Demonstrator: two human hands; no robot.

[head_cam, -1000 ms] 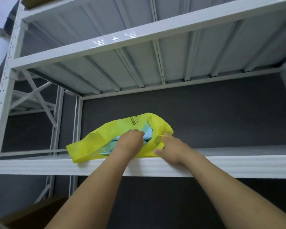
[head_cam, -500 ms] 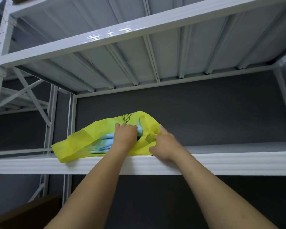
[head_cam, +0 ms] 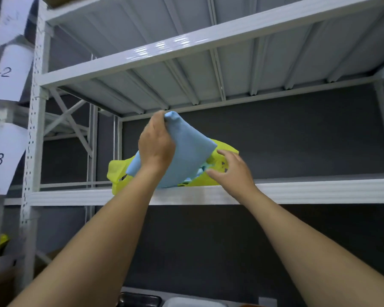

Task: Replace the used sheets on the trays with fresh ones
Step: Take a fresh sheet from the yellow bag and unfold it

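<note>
Half a second ago both hands were down in the mouth of the floppy bright yellow carrier bag [head_cam: 116, 173] on the white metal shelf [head_cam: 308, 191]. Now the left hand [head_cam: 156, 149] has come up gripping a folded light blue fabric sheet [head_cam: 189, 156] by its top corner. The sheet drapes down to the right of that fist, its lower edge just beside the right hand [head_cam: 232, 171], whose fingers are loosely spread at the bag's opening.
</note>
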